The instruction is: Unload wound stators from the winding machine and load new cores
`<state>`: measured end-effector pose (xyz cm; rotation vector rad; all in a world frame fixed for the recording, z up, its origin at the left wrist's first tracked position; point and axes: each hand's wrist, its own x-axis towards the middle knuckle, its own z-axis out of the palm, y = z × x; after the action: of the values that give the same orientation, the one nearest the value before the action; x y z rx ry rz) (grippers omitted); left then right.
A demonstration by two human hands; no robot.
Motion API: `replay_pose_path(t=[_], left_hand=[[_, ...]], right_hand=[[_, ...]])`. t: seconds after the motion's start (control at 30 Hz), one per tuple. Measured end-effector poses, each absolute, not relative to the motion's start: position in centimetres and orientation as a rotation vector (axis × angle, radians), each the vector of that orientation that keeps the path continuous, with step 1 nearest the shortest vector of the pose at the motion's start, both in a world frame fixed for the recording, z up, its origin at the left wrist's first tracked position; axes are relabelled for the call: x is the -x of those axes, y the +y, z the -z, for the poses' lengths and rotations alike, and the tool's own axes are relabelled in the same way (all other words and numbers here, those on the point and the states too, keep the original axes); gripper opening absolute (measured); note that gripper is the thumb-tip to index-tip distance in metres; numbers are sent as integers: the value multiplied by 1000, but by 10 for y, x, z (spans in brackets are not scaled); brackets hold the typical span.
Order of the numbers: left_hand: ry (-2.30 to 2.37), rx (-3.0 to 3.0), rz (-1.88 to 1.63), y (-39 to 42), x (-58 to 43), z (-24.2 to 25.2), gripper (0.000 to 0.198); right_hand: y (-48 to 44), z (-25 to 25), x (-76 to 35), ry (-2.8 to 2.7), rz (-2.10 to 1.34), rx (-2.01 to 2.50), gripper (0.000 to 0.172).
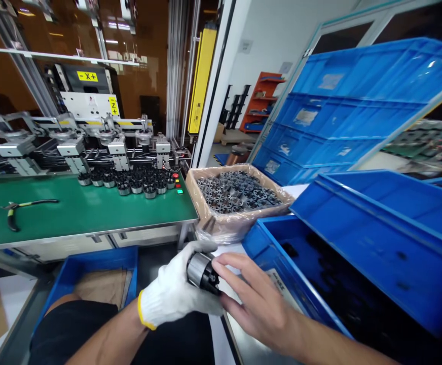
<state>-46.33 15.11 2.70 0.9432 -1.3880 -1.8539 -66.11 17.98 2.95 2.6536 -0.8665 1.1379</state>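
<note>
My left hand (177, 289), in a white knitted glove with a yellow cuff, is wrapped round a motor stator (198, 268). It is a short cylinder with a silvery metal ring and a black plastic end, and it lies tilted with that end facing right. My right hand (259, 304) is bare. Its fingertips close on the black end, thumb below and fingers above; whether a small part sits between them is hidden. Just beyond the hands stands a carton lined with clear plastic (224, 223), filled with grey metal cores (236, 190).
On the green bench (91, 215) stand several similar stators (148, 188), with cutting pliers (13, 208) at left. A machine with metal fixtures (118, 147) is behind. Blue crates (342, 121) are stacked at right; an open crate (274, 253) holds dark parts. Another crate (69, 274) is beside my legs.
</note>
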Motion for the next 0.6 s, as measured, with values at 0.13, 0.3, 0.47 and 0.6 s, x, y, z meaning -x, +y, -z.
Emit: replay_pose_path(t=[0.13,0.3,0.47,0.6], left_hand=[[-1503,-980,1743,150,459,-24,85],[-1601,-958,1674,150,457,-20,81],[-1692,-1101,1561,150,454,-14,82],[-1651,-1064,1654,152,455,-22,79]], right_hand=[[181,-33,658,-855,-1108,-2656,36],[183,-33,657,-877,-1102,-2652,39],[185,-33,655,-918,-1148,-2639,40],[186,-30,654,-937,-1192,-2655,40]])
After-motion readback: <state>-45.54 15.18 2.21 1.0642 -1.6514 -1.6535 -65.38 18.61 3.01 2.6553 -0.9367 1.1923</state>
